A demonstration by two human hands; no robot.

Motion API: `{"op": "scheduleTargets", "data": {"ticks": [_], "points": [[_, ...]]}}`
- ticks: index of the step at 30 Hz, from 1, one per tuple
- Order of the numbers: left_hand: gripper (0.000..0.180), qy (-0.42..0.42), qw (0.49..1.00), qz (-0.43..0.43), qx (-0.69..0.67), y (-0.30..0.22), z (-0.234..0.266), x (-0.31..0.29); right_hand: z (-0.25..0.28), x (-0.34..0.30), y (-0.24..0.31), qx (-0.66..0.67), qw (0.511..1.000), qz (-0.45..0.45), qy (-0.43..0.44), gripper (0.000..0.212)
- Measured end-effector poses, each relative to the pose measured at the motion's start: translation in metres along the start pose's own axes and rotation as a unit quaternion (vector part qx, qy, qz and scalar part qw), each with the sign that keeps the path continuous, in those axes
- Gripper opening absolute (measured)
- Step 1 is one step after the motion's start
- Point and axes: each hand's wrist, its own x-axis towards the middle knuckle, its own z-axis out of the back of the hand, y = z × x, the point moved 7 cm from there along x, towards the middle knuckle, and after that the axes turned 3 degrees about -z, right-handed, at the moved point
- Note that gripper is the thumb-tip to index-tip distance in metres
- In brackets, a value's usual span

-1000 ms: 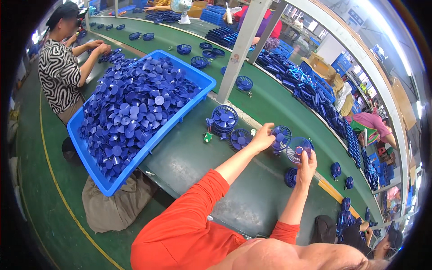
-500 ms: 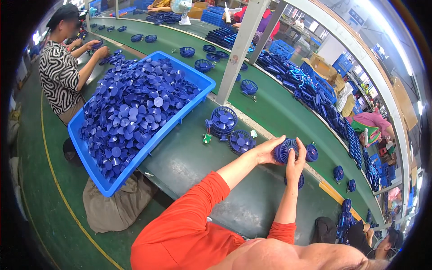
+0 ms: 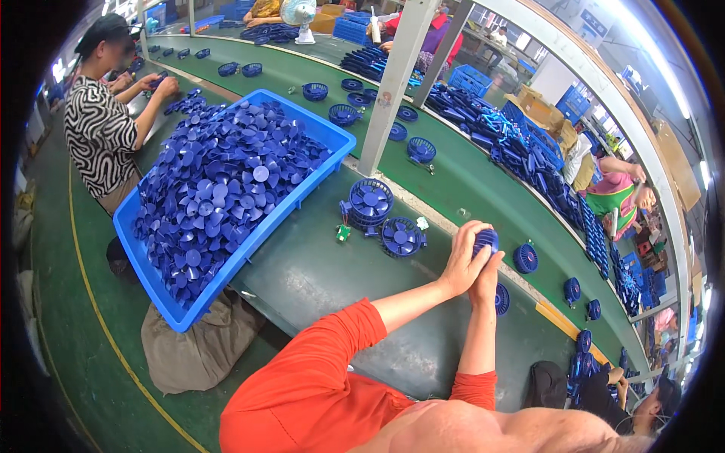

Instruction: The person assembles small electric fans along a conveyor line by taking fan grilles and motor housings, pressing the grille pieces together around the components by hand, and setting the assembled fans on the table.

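Between my two hands, over the table's far edge, is a small dark-blue fan head (image 3: 485, 241) with a slotted round cage. My left hand (image 3: 461, 260) wraps it from the left, fingers over its top. From below and the right my right hand (image 3: 485, 280) grips it, fingers closed; the palms nearly meet and hide much of the fan. To the left on the table, two round fan housings with blades inside, one upper (image 3: 370, 202) and one lower (image 3: 402, 237), lie with small green circuit boards (image 3: 343, 232) beside them. Another blue fan head (image 3: 501, 299) rests just right of my right wrist.
A blue tray (image 3: 303, 198) heaped with blue fan blades stands at the left. Beyond the table a green conveyor (image 3: 468, 198) carries fan housings. A white post (image 3: 393, 98) rises at the table's far edge. A co-worker (image 3: 102, 121) handles a part at far left.
My hands have closed more tightly round the fan head, which has turned so its round grille no longer faces me. Fan parts on the conveyor have shifted slightly to the right.
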Motion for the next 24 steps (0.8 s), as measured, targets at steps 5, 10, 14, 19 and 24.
{"op": "scheduleTargets", "data": {"ticks": [5, 10, 14, 19, 24], "points": [[0.048, 0.069, 0.993, -0.081, 0.053, -0.018, 0.004, 0.005, -0.004, -0.001, 0.008, 0.123, 0.990, -0.062, 0.016, 0.057], [0.056, 0.045, 0.961, 0.204, -0.180, 0.036, -0.012, -0.006, 0.009, -0.003, 0.053, -0.159, 0.983, 0.086, -0.005, 0.063], [0.049, 0.101, 0.683, 0.517, -0.507, 0.059, -0.032, -0.024, -0.016, -0.017, 0.068, -0.314, 0.938, 0.125, 0.078, 0.076], [0.039, 0.015, 0.700, 0.486, -0.523, 0.075, -0.021, -0.014, -0.046, -0.020, 0.065, -0.490, 0.836, 0.245, 0.017, 0.078], [0.021, -0.064, 0.889, 0.302, -0.339, 0.070, -0.004, -0.001, -0.044, -0.021, 0.043, -0.429, 0.867, 0.255, -0.022, 0.076]]}}
